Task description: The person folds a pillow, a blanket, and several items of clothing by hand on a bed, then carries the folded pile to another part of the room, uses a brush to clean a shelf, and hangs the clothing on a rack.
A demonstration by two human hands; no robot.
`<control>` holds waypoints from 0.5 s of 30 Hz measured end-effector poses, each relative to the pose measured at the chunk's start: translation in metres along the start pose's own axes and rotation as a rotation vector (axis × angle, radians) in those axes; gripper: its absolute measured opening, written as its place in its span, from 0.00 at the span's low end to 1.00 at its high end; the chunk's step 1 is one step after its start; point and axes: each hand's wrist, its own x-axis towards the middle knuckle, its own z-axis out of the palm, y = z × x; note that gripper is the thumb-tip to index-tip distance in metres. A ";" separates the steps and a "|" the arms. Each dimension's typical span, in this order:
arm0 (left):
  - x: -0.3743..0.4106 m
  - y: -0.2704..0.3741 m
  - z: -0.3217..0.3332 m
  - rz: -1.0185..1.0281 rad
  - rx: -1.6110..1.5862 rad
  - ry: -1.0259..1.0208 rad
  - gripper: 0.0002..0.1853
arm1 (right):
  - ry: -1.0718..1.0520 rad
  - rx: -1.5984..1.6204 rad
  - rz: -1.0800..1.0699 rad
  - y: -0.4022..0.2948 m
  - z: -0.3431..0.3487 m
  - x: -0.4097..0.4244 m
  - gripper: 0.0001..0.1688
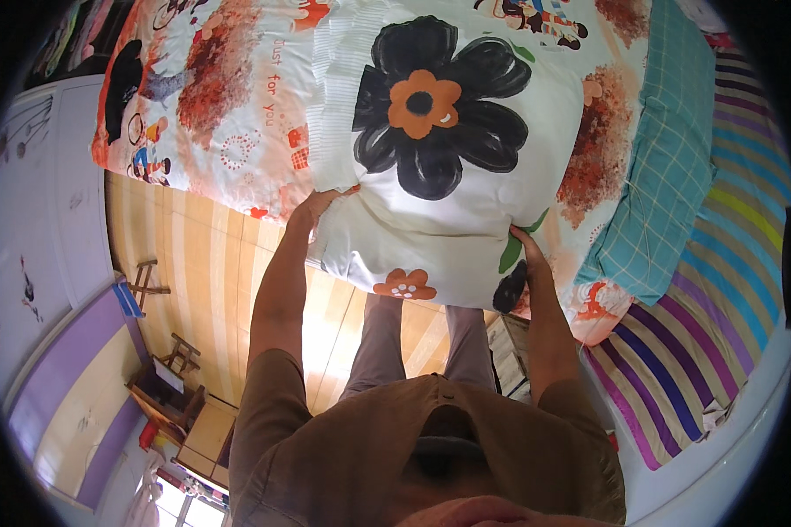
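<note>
A white pillow with a large black flower and smaller orange flowers lies on the patterned bedding, its near part hanging over the bed's edge. My left hand grips the pillow's left side near a fold, beside the ribbed white fabric; the fingers are partly hidden. At the pillow's right side, my right hand holds the edge by a green leaf print, with the thumb on top and the other fingers hidden beneath.
On the right are a teal checked pillow and a striped sheet. A wooden floor stretches below the bed. White cabinet doors, folding stools and a wooden cabinet stand at the left.
</note>
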 end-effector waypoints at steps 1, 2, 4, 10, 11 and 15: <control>-0.003 0.002 0.001 0.001 -0.017 -0.030 0.32 | -0.003 -0.008 -0.029 0.003 0.000 -0.001 0.33; -0.007 0.005 0.001 -0.021 0.013 -0.032 0.31 | -0.006 -0.016 -0.058 0.006 -0.001 -0.003 0.33; -0.030 0.024 0.014 -0.055 0.056 -0.029 0.30 | 0.072 -0.068 -0.048 0.007 0.003 -0.019 0.32; -0.065 0.028 0.008 0.190 0.049 -0.170 0.32 | 0.221 -0.292 -0.178 -0.009 0.081 -0.145 0.35; -0.079 0.033 0.004 0.206 0.083 -0.172 0.32 | 0.215 -0.301 -0.206 -0.001 0.085 -0.165 0.35; -0.156 0.027 -0.017 0.197 0.144 -0.155 0.32 | 0.213 -0.335 -0.262 0.029 0.099 -0.238 0.34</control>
